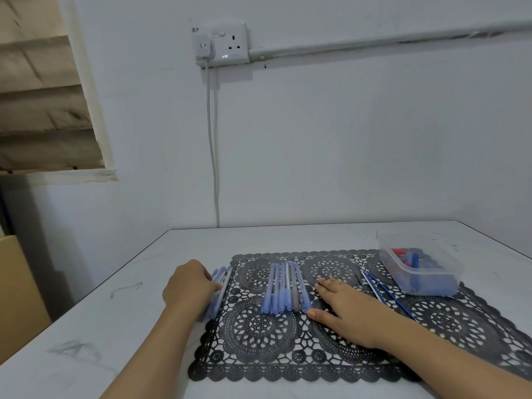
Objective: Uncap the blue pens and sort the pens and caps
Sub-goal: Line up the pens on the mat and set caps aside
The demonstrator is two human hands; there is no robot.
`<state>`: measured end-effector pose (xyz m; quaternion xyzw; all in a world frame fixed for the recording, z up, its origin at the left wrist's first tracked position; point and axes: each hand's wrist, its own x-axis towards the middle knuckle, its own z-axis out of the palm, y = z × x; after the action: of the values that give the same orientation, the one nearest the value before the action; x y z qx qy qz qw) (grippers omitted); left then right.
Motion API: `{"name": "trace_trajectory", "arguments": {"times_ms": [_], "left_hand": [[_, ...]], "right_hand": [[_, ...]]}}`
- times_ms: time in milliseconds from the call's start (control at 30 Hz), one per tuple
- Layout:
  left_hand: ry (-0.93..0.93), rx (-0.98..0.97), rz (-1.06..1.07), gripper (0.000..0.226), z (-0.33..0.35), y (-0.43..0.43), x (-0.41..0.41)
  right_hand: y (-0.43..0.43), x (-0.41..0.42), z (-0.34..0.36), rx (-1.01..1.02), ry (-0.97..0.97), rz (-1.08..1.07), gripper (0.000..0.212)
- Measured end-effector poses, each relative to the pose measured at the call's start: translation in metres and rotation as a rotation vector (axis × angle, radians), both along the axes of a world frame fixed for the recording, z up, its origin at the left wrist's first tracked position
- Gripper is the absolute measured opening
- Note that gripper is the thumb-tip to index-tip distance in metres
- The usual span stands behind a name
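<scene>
your left hand (pixel 188 286) curls round pens (pixel 223 276), likely light and slick; right hand (pixel 349 309) lies spread; pinch them mid-length.

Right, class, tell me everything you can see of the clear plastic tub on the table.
The clear plastic tub is a shallow, translucent rectangular box with rounded corners and no lid. It stands upright at the far right corner of the black lace mat, partly over the white table. Red and blue pieces, probably caps, lie inside. Nothing else touches it.
</scene>
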<state>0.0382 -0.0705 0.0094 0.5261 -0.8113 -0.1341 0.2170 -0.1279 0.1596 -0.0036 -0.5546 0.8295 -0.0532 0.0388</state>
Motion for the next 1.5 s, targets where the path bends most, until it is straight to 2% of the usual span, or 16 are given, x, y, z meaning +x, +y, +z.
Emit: {"name": "trace_trajectory", "arguments": {"times_ms": [233, 367, 533, 667, 800, 967, 1100, 1200, 1333, 1500], "left_hand": [[-0.033, -0.062, 0.031, 0.013, -0.002, 0.000, 0.001], [-0.052, -0.063, 0.041, 0.013, -0.003, -0.001, 0.001], [-0.060, -0.049, 0.035, 0.017, -0.004, 0.000, 0.000], [-0.025, -0.097, 0.011, 0.022, -0.002, 0.005, -0.002], [0.029, -0.134, -0.124, 0.032, -0.007, 0.009, -0.010], [-0.069, -0.225, -0.222, 0.046, -0.018, 0.011, -0.018], [-0.134, -0.169, -0.249, 0.058, -0.022, 0.012, -0.019], [-0.200, -0.108, -0.276, 0.060, -0.025, 0.014, -0.020], [-0.264, -0.121, -0.279, 0.060, -0.027, 0.013, -0.022], [-0.303, -0.128, -0.278, 0.059, -0.030, 0.012, -0.023]], "right_hand": [[0.000, 0.000, 0.000, 0.003, -0.008, -0.005, 0.114], [-0.001, -0.003, -0.003, 0.001, 0.017, -0.003, 0.082], [-0.002, -0.004, -0.004, 0.005, 0.035, -0.001, 0.079], [-0.001, -0.002, -0.002, -0.083, 0.039, 0.003, 0.074], [-0.002, -0.001, 0.001, -0.221, 0.053, 0.050, 0.062], [-0.003, 0.000, 0.002, -0.297, 0.089, 0.155, 0.044], [-0.003, 0.000, 0.002, -0.361, 0.111, 0.188, 0.038], [-0.003, 0.000, 0.001, -0.383, 0.107, 0.209, 0.032], [-0.002, 0.002, 0.002, -0.377, 0.113, 0.232, 0.028], [-0.002, 0.001, 0.002, -0.334, 0.118, 0.152, 0.023]]}}
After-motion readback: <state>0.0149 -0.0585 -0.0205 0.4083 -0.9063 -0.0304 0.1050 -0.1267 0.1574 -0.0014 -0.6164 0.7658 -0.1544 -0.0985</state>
